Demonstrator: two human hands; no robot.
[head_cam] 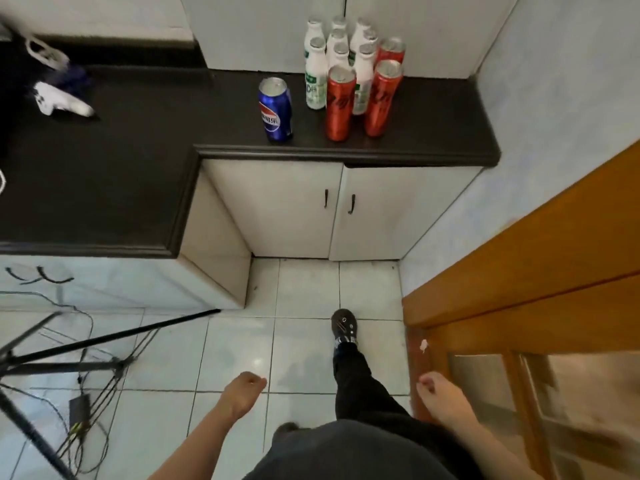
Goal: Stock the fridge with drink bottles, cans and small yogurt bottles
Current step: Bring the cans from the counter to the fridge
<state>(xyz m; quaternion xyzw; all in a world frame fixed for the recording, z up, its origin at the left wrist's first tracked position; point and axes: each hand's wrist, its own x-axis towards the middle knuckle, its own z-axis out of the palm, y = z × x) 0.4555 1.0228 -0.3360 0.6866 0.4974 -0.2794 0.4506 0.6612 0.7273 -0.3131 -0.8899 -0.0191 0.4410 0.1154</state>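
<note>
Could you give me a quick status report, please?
Left hand, right hand empty, low. Blue can, red cans, white bottles upright on counter. Tripod, cables on floor left.

Soft, even indoor light, medium bright, no hard shadows. On the floor tiles [304,289] a pale glare spot sits just ahead of the left hand [242,389], w/ faint grey reflections toward the right hand [434,386]. Both hands slightly motion-blurred. The wooden door [519,271] beside the right hand is smeared in its lower part; white things [59,102] on the black counter [121,168], far ahead-left, blurred too. Wide-angle lens bends straight edges near the borders
</note>
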